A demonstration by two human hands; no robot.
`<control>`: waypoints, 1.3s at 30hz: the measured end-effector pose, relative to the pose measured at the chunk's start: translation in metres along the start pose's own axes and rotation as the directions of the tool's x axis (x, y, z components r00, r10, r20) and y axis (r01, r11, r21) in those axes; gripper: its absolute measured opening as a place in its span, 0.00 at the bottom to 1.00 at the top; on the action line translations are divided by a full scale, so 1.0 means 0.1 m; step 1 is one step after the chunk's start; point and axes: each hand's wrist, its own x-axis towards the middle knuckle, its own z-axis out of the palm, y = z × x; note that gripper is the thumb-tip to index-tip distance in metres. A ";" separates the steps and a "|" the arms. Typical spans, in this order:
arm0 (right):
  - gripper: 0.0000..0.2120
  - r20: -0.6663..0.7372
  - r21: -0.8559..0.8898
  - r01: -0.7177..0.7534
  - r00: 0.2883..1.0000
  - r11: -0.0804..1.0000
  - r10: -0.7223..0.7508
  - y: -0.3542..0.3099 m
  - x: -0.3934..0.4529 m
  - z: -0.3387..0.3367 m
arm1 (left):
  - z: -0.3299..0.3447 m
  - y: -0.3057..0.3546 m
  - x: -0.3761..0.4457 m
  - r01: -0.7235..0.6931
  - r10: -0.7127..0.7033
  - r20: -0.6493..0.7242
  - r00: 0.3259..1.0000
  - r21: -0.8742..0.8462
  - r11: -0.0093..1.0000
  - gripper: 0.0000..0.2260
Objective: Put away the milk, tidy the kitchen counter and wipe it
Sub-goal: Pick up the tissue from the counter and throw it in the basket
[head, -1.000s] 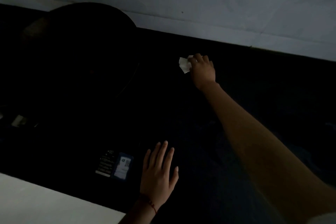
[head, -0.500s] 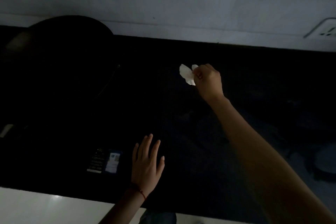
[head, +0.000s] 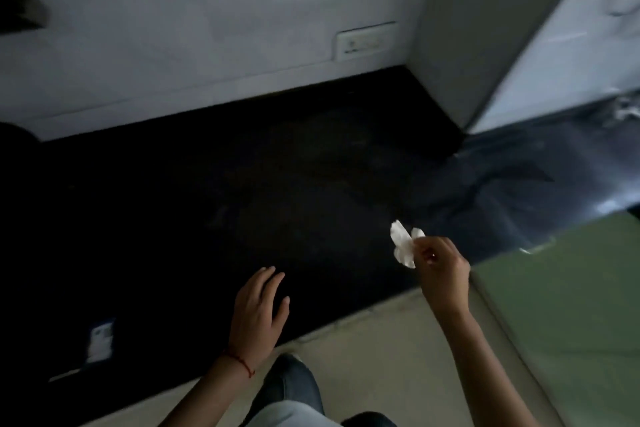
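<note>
The black kitchen counter (head: 242, 191) fills the middle of the view, very dark. My right hand (head: 441, 267) pinches a crumpled white tissue (head: 403, 246) and holds it lifted above the counter's front right part. My left hand (head: 258, 315) lies with fingers spread and relaxed near the counter's front edge. A red thread circles my left wrist. No milk is in view.
A white wall with a socket plate (head: 365, 42) runs behind the counter. A grey panel (head: 460, 28) closes the right corner. A green surface (head: 568, 315) lies at the right front. A small white label (head: 100, 343) shows on the dark counter at the left.
My right hand has drawn the tissue back from the far side of the counter toward the front right. The view has swung right, and the dark round shape at left is almost out of frame.
</note>
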 end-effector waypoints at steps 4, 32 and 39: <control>0.08 -0.202 -0.041 -0.145 0.970 0.989 0.134 0.72 -0.50 -0.97 | 0.40 0.87 -0.08 -0.187 0.191 0.086 0.978 -0.050 0.981 0.20; 0.03 -0.609 0.678 -0.699 -0.360 0.228 0.706 3.27 -4.43 -3.81 | 4.07 5.46 -1.25 -0.717 0.313 0.935 0.168 -0.102 0.690 0.13; 0.04 -0.502 0.806 -0.579 -0.561 0.121 0.659 3.55 -4.65 -4.14 | 4.71 6.80 -2.20 -0.860 0.355 0.921 -0.158 -0.305 0.408 0.12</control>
